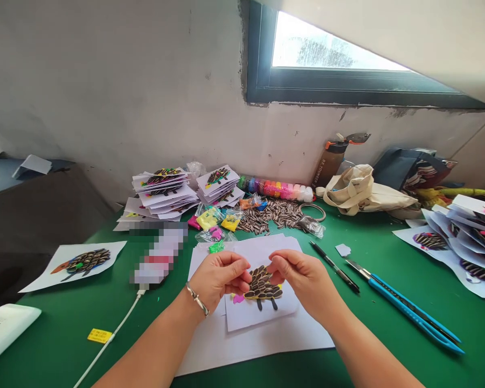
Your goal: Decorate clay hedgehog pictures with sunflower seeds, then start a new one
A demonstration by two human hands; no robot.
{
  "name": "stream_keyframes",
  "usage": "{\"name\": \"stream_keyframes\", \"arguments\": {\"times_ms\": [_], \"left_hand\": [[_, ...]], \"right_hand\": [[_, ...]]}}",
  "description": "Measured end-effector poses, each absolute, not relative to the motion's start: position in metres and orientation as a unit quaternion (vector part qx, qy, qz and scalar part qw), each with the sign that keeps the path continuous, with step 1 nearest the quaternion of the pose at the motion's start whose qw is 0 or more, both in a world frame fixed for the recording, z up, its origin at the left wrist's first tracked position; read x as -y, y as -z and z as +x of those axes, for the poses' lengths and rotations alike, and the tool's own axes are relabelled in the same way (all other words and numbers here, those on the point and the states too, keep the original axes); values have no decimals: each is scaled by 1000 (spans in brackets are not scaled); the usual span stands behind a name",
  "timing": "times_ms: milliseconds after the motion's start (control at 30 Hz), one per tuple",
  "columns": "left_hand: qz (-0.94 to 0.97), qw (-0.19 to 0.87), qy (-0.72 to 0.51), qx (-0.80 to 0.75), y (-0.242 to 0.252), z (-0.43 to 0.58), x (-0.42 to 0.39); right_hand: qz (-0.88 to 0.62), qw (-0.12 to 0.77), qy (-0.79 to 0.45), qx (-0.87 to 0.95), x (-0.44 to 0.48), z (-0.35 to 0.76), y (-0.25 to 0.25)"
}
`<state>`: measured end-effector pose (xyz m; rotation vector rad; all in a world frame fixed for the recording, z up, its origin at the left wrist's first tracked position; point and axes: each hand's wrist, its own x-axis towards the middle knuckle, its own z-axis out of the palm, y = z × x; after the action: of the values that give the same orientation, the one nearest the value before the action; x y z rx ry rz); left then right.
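Observation:
My left hand (222, 276) hovers over the left side of a white card (248, 320), its fingers curled and the thumb against the fingertips. Opposite it, my right hand (303, 276) is closed in a pinch above the card's right side. Whatever either hand may hold is too small or hidden to make out. Between them on the card shows a bird-like figure of striped sunflower seeds (262, 288), with a pink patch (238, 298) at its left and two dark legs below. Larger white sheets (210, 350) lie under the card.
Loose sunflower seeds (281, 214) and bagged coloured clay (210, 218) lie behind. Stacked seed-picture cards (167, 196) stand back left, others (461, 242) at right. A pen (334, 267) and blue tweezers (412, 310) lie right. One seed picture (78, 264) and a white cable (113, 337) are left.

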<state>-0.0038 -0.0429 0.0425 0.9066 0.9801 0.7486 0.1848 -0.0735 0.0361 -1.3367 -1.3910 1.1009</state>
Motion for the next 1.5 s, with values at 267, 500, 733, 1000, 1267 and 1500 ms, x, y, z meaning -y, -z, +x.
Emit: {"name": "stream_keyframes", "arguments": {"times_ms": [267, 500, 733, 1000, 1267, 1500], "left_hand": [[399, 703, -385, -446, -47, -9, 39], [436, 664, -386, -468, -45, -11, 37], [423, 682, -371, -466, -47, -8, 40], [503, 630, -343, -482, -41, -11, 38], [470, 654, -345, -482, -43, -7, 38], [519, 619, -342, -481, -38, -11, 36]], "right_hand": [[-541, 434, -383, 611, 75, 190, -38], [-565, 360, -353, 653, 76, 189, -39], [-556, 410, -365, 624, 73, 196, -34], [-555, 326, -327, 692, 79, 187, -44], [-540, 359, -382, 658, 74, 195, -32], [-577, 340, -305, 677, 75, 194, -43]]}}
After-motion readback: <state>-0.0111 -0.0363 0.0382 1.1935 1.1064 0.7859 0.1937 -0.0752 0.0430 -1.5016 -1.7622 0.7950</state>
